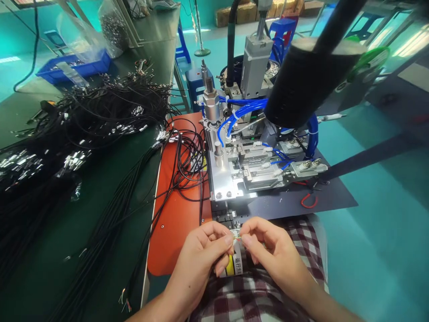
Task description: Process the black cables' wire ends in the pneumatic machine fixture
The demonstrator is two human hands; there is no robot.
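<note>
My left hand (209, 250) and my right hand (268, 246) meet above my lap, both closed in a pinch. Between the fingertips run thin coloured wires (237, 237), greenish and reddish, with one end in each hand. How many strands there are is too small to tell. Just beyond the fingers is the front of a metal machine (221, 179) with blue air tubes (248, 107). Under the hands shows a white and yellow label (234, 264) with printed characters.
Black cables (187, 165) lie coiled on the orange plate (177, 241) at the machine's left. Many more cables (110, 107) are heaped on the dark green table (110, 268). A blue bin (77, 67) stands behind them. A thick black tube (298, 85) hangs over the machine's right side.
</note>
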